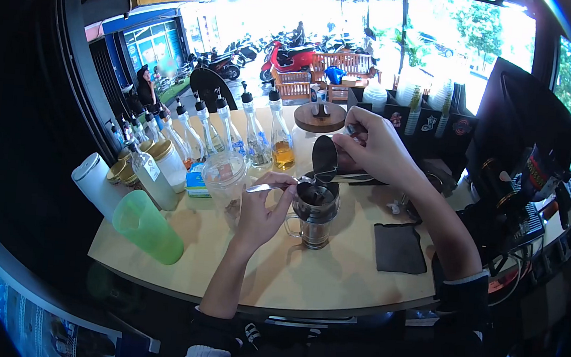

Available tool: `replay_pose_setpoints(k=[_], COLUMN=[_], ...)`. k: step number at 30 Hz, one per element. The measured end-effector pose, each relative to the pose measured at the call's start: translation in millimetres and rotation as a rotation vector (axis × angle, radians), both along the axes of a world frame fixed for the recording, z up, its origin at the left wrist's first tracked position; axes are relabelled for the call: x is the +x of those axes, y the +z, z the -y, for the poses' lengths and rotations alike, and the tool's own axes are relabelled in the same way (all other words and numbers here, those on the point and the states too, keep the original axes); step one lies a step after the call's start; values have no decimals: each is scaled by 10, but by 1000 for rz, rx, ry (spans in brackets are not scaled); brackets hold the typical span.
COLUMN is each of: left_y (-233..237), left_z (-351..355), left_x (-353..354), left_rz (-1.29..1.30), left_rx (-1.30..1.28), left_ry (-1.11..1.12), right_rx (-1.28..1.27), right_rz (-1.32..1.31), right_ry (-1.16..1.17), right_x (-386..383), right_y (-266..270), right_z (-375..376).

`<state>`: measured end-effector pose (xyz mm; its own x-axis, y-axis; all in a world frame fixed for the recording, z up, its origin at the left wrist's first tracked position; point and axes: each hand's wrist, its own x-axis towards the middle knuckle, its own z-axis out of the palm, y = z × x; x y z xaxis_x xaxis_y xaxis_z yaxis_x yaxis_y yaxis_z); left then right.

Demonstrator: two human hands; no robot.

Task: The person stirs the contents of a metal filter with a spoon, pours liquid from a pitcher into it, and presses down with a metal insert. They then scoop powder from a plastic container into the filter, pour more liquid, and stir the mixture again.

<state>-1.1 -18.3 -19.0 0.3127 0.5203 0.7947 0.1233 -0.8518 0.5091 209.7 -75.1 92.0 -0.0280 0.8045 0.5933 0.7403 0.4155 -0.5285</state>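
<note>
My left hand (266, 210) pinches a metal spoon (268, 187) whose tip reaches over a dark metal filter (316, 211). This filter sits on top of a clear glass mug (314, 236) with its handle on the left. Above them, my right hand (375, 145) grips a dark, round-mouthed metal cup (325, 156), tilted so its rim is close over the filter. The cup's contents cannot be made out. Close to my left hand stands a clear plastic jar (224, 174). Behind the right hand is a big glass jar with a wooden lid (320, 117).
Pump-topped syrup bottles (255, 136) line the back left. A green pitcher (149, 228) stands at the left, and a folded dark cloth (401, 248) lies at the right. Plastic cups (409, 94) fill a black organizer. A person (146, 87) is outside.
</note>
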Motion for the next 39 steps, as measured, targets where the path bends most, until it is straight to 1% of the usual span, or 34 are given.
replay_pose_setpoints(k=[4,9,16,24,33,36,38,39], left_y=[-50,-105,-124,-124,-128,-120,-119,-117], left_z=[-12,-27,-39,-51,-35,-17,-6,0], left_x=[-6,13,-17,-31,6,6,-8,-16], left_rz=[-6,67,85,139,100,112,105,98], left_rx=[-35,-117,-157,-173,-145,-153,-150,-148], left_ry=[-8,-71,-112,-36,-45,-41,-17,5], right_rx=[-6,-10,15,18,70,56,-21,-21], right_rz=[12,25,4,0,3,-36,0,1], right_ry=[-3,-13,2,1,49,67,-7,-6], right_x=[-5,-15,7,14,-40,-52,-60,-58], right_y=[-13,-15,-56,-86,-93,-74,-14,-12], right_z=[-24,-43,-62,-34,-66,-59,-11,-14])
